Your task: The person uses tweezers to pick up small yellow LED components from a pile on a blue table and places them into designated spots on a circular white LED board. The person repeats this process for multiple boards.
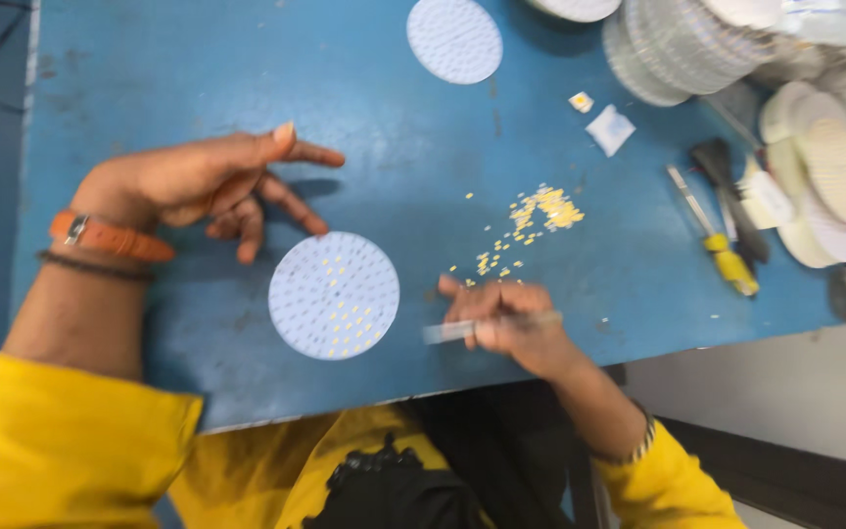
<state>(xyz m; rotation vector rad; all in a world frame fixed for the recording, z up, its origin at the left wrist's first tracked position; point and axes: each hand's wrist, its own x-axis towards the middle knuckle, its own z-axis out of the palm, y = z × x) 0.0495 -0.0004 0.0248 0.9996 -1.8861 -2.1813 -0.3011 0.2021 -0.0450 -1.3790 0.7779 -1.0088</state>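
A round white circuit disc [333,294] lies on the blue table [168,78], with several small yellow chips set in its lower right part. My left hand [210,183] rests on the table just up and left of the disc, fingers loosely spread, holding nothing. My right hand [501,318] is to the right of the disc and grips metal tweezers [462,329], whose tips point left toward the disc. A scatter of loose yellow chips [531,220] lies on the table above my right hand.
Another white disc [454,39] lies at the top centre. Stacks of discs [678,44] and round white parts [829,171] crowd the top right. A yellow-handled screwdriver [717,245], a dark tool [731,186] and small white packets [609,129] lie at the right. The table edge runs beside my right hand.
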